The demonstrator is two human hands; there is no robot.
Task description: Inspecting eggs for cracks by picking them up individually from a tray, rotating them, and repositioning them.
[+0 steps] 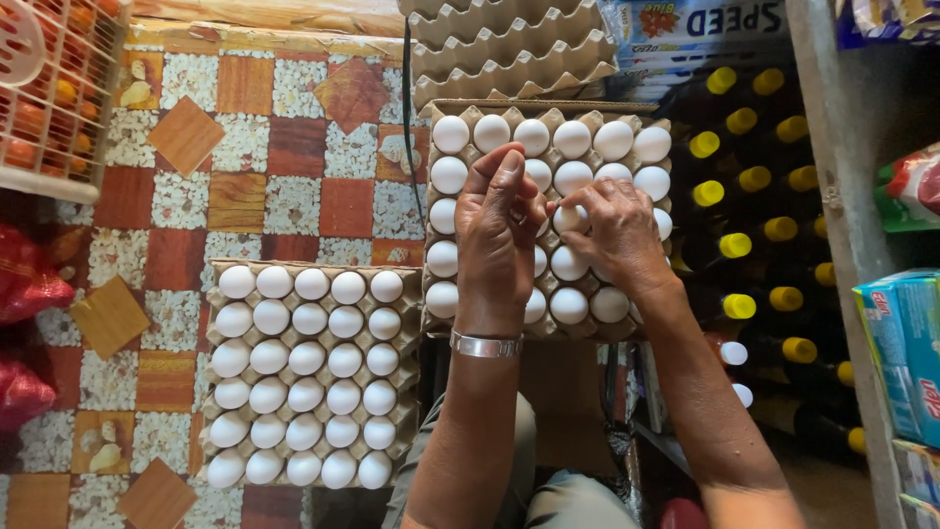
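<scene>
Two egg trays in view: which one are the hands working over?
The farther tray, on the right. Both the left hand and the right hand rest on its eggs; the full tray at lower left is untouched.

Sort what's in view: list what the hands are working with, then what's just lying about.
In hand:
left hand and right hand over the far egg tray
egg at the right hand's fingertips

Lying about:
full egg tray on the floor
empty trays
yellow-capped bottles
basket
red bags
</scene>
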